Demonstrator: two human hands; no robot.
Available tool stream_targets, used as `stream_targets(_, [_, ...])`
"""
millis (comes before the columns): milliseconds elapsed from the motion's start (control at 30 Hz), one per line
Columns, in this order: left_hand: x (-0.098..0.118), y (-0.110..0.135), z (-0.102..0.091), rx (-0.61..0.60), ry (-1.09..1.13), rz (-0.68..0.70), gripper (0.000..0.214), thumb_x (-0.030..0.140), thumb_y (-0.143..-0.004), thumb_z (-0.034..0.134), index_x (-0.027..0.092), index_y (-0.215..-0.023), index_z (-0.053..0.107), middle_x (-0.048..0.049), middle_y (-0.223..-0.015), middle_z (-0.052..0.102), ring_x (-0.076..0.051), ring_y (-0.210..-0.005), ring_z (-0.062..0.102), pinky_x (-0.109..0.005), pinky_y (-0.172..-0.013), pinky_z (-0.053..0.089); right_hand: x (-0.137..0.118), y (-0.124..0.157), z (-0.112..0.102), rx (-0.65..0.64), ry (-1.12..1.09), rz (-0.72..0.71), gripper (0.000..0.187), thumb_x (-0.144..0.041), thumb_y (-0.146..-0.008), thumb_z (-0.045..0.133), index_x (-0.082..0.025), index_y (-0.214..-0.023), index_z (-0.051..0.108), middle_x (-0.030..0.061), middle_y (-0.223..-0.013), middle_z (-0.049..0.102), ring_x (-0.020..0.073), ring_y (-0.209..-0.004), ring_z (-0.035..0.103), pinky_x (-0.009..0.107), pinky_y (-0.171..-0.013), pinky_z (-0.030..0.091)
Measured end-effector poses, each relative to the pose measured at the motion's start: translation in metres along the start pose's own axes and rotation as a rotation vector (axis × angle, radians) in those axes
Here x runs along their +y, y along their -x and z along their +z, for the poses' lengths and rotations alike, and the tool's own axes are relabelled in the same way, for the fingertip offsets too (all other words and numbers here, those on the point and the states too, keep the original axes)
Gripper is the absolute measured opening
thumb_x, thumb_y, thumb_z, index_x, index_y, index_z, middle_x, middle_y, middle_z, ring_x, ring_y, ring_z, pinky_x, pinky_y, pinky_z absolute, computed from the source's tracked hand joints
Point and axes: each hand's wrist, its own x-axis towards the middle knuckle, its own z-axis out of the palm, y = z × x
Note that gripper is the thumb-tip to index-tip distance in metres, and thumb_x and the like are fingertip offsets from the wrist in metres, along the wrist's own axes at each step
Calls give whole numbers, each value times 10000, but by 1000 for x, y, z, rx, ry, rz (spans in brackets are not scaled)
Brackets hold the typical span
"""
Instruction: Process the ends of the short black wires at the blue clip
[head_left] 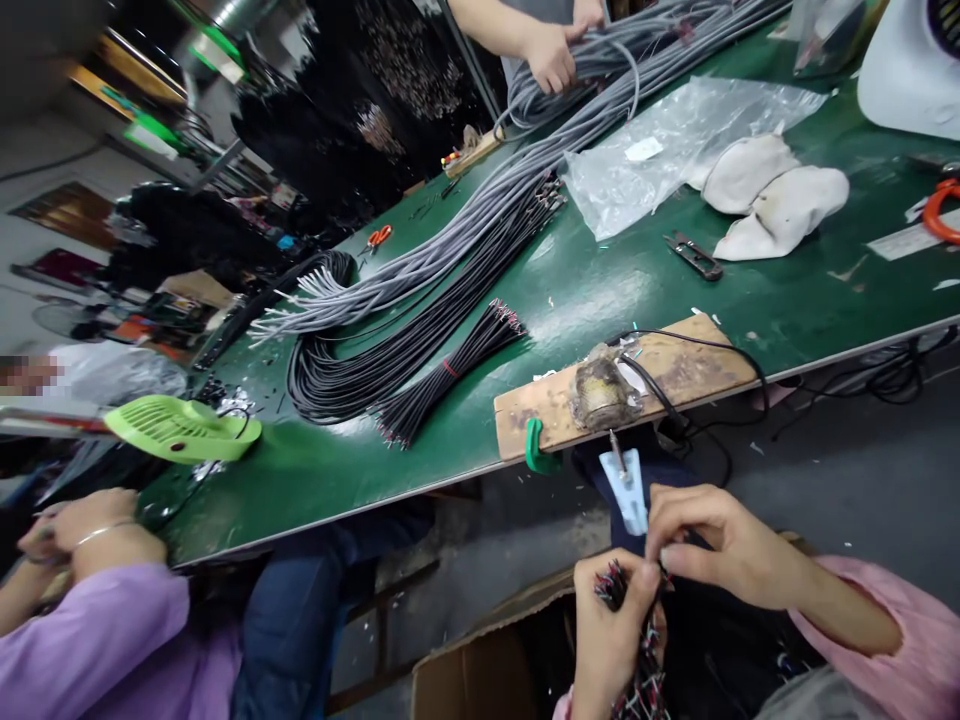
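My left hand [611, 625] is closed around a bundle of black cables [613, 588] whose stripped ends show red and white wires. More of these cables [649, 675] hang down beside that wrist. Right against its thumb, my right hand [716, 540] pinches with thumb and forefinger; what lies between the fingertips is too small to make out. Just above the fingers, a light-blue clip [626, 490] hangs from the metal shaft of a small motor [604, 388]. That motor is fixed on a wooden board [690, 355], held at the table edge by a green clamp [534, 445].
On the green table [600, 290] lie black cable bundles [450, 370], long grey cables [450, 235], a plastic bag [675, 140], white gloves [772, 195] and thread snips [694, 255]. A cardboard box [472, 680] stands below. One co-worker in purple sleeves [97, 630] sits left; another's hand [551, 55] handles grey cables.
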Motion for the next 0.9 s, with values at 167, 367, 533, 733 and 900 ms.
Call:
stream_targets(167, [-17, 0, -3, -21, -5, 14, 476, 533, -667, 799, 168, -830, 539, 55, -456, 565, -50, -296, 392, -158, -287, 268, -3, 0, 3, -27, 156, -43, 181, -313, -863, 685, -151, -800, 736, 57, -758, 670, 184, -742, 588, 297, -695, 433])
stream_targets(367, [-17, -6, -1, -70, -60, 91, 395, 480, -664, 817, 170, -809, 619, 58, -505, 543, -61, -294, 404, -191, -288, 292, 0, -4, 4, 24, 232, -85, 164, -204, -848, 640, -153, -699, 686, 38, -682, 638, 175, -691, 567, 291, -654, 425])
stream_targets(533, [-20, -10, -3, -111, 122, 129, 392, 491, -686, 794, 197, -701, 535, 96, -395, 470, -58, -272, 388, -175, -319, 348, 14, -1, 0, 67, 209, -10, 145, -186, -805, 663, -149, -668, 695, 36, -665, 621, 169, -662, 554, 283, -607, 413])
stream_targets(733, [-25, -9, -7, -108, 191, 178, 372, 414, -742, 778, 185, -631, 505, 93, -393, 471, -39, -260, 386, -154, -320, 359, 24, 6, 3, 89, 86, 69, 148, -250, -810, 682, -138, -733, 742, 46, -709, 631, 155, -656, 534, 279, -609, 421])
stream_targets(900, [-22, -13, -8, -110, 117, 258, 400, 464, -675, 808, 176, -594, 542, 61, -515, 512, -64, -313, 473, -172, -313, 361, 22, 10, 16, 137, -58, 97, 218, -361, -776, 760, -143, -791, 751, 53, -766, 631, 170, -706, 555, 283, -629, 432])
